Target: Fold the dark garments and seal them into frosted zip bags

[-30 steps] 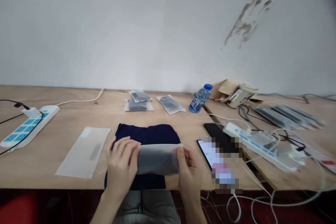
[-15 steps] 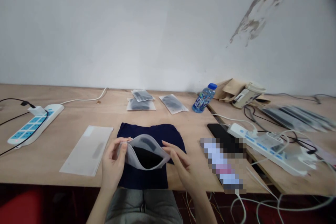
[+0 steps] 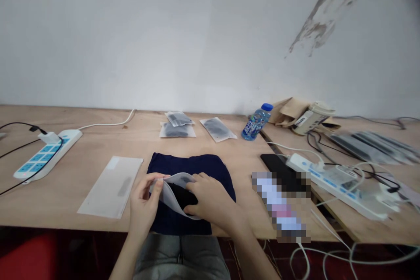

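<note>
My left hand (image 3: 146,201) pinches the left end of a frosted plastic bag (image 3: 168,199), whose mouth gapes toward me. Inside the bag lies a piece of black cloth (image 3: 180,194). At the bag's right side, my right hand (image 3: 210,197) reaches into the mouth. Its thumb and curled fingers close around the near end of the black cloth, and the fingertips are partly hidden. Under the bag a dark navy cloth (image 3: 206,164) lies flat at the table's front edge. Left of my hands is a flat frosted bag (image 3: 108,188).
Packed frosted bags (image 3: 216,129) lie toward the wall beside a blue-capped bottle (image 3: 257,122). Power strips stand left (image 3: 49,157) and right (image 3: 328,183), trailing cables. A pixelated phone (image 3: 278,205) and a black phone-like slab (image 3: 278,168) lie right. A coffee cup (image 3: 310,120) tilts behind.
My right hand has let go of the bag's right edge and moved left into its mouth, onto the black cloth. My left hand keeps its pinch on the bag.
</note>
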Motion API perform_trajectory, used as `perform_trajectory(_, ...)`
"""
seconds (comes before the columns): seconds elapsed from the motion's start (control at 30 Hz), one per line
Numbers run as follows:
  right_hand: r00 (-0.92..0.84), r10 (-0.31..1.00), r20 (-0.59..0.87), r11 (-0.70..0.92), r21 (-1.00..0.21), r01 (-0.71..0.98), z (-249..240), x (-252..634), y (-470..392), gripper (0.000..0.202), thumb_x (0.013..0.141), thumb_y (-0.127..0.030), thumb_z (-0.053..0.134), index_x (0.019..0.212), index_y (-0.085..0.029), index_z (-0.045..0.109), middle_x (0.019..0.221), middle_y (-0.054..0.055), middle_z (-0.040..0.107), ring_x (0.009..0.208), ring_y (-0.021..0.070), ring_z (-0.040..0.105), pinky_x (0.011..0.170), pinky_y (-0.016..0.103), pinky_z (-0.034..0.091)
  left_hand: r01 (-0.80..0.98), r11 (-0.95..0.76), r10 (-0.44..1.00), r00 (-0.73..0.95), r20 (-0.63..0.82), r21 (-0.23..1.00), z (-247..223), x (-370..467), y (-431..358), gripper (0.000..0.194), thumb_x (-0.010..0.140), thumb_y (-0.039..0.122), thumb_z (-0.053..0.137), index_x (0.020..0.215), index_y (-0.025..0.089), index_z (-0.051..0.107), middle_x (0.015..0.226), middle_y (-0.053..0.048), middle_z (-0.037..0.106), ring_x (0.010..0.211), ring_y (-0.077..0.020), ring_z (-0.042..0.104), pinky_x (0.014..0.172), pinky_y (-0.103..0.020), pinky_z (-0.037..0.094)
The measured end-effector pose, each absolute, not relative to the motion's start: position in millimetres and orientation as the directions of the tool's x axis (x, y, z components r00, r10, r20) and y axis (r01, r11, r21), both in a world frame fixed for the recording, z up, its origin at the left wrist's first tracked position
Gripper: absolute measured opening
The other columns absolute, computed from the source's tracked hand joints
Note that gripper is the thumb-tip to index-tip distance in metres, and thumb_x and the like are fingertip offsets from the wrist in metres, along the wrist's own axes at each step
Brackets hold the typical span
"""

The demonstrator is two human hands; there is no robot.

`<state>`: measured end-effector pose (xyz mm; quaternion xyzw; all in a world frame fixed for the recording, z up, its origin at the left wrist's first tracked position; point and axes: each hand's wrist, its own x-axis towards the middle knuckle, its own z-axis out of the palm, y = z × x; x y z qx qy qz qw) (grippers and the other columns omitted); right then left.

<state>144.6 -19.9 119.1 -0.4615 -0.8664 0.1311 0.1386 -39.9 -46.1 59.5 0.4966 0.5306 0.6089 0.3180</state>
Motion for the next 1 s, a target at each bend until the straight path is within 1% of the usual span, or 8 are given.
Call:
perform_trajectory(0.17,-0.57,0.814,0.109,0.572,-0.318,0.756,116.7,140.8,-11.9,0.012,0.069,-0.011,0.065,0.077,-0.02,0.068,0.09,0.008,0.067,0.079,0.0208,0.061,0.065,0.028,0.042,0.141,-0.207,0.901,-0.359,0.245,0.968,59.8,-36.5,-43.4,0.028,0.088,0.041,0.059,0.103,0.018,0.064,0.101,-0.009,0.074,0.099,-0.0226,0.069,0.09,-0.036,0.054)
perform_trajectory(0.3,-0.558,0.811,0.177,0.561,-0.507,0.655,136.6,157.2,-10.0,0.008,0.077,-0.014,0.059,0.074,-0.021,0.062,0.085,-0.001,0.062,0.067,0.0121,0.054,0.06,0.023,0.038,0.305,-0.309,0.761,-0.488,0.427,0.901,64.7,-39.0,-34.2,0.052,0.086,0.041,0.062,0.134,0.023,0.05,0.139,-0.011,0.055,0.13,-0.0237,0.051,0.11,-0.04,0.04)
perform_trajectory(0.4,-0.472,0.844,0.256,0.506,-0.672,0.54,147.6,170.1,-9.6,0.009,0.082,-0.019,0.059,0.073,-0.021,0.062,0.077,-0.002,0.06,0.068,0.0129,0.053,0.063,0.024,0.041,0.272,-0.307,0.753,-0.517,0.408,0.912,59.9,-40.3,-28.2,0.061,0.089,0.045,0.057,0.144,0.027,0.036,0.151,-0.011,0.041,0.137,-0.0221,0.042,0.113,-0.038,0.036)
perform_trajectory(0.5,-0.356,0.902,0.246,0.379,-0.846,0.376,143.0,174.1,-11.9,0.014,0.085,-0.032,0.059,0.078,-0.022,0.066,0.076,-0.001,0.064,0.072,0.0159,0.057,0.067,0.027,0.048,0.056,-0.162,0.913,-0.37,0.171,0.985,45.0,-36.7,-29.8,0.052,0.092,0.052,0.048,0.135,0.024,0.047,0.134,-0.012,0.058,0.12,-0.022,0.059,0.099,-0.036,0.05)
perform_trajectory(0.63,-0.303,0.938,0.17,0.225,-0.962,0.154,111.1,166.5,-20.6,0.027,0.089,-0.042,0.054,0.096,-0.022,0.07,0.098,0.003,0.069,0.094,0.0204,0.062,0.085,0.034,0.052,-0.053,0.092,0.961,-0.255,-0.102,0.994,26.1,-28.8,-40.5,0.049,0.084,0.064,0.052,0.095,0.019,0.068,0.091,-0.007,0.072,0.088,-0.0221,0.068,0.072,-0.028,0.055)
perform_trajectory(0.7,-0.262,0.954,0.144,0.177,-0.979,0.106,90.7,163.7,-26.2,0.03,0.089,-0.044,0.055,0.102,-0.021,0.07,0.112,0.006,0.067,0.104,0.0214,0.062,0.091,0.034,0.051,-0.065,0.132,0.947,-0.286,-0.145,0.989,22.7,-29.6,-44.6,0.051,0.078,0.067,0.057,0.083,0.017,0.068,0.077,-0.005,0.069,0.075,-0.02,0.066,0.061,-0.025,0.052)
perform_trajectory(0.8,-0.116,0.988,0.104,0.114,-0.99,0.086,66.3,166.7,-33.8,0.032,0.088,-0.044,0.059,0.109,-0.021,0.069,0.12,0.008,0.065,0.111,0.0224,0.061,0.095,0.034,0.05,-0.085,0.191,0.94,-0.271,-0.207,0.978,24.0,-43.5,-46.9,0.052,0.072,0.067,0.064,0.083,0.016,0.069,0.068,-0.002,0.065,0.064,-0.0168,0.06,0.052,-0.022,0.045)
perform_trajectory(1.0,0.02,0.994,0.11,0.109,-0.991,0.075,42.4,177.3,-37.9,0.031,0.087,-0.046,0.061,0.106,-0.024,0.072,0.106,0.006,0.073,0.105,0.0252,0.065,0.092,0.04,0.053,-0.016,0.19,0.883,-0.435,-0.178,0.982,28.8,-110.6,-46.7,0.054,0.064,0.06,0.075,0.094,0.016,0.068,0.065,0.0,0.065,0.052,-0.0126,0.053,0.046,-0.02,0.04)
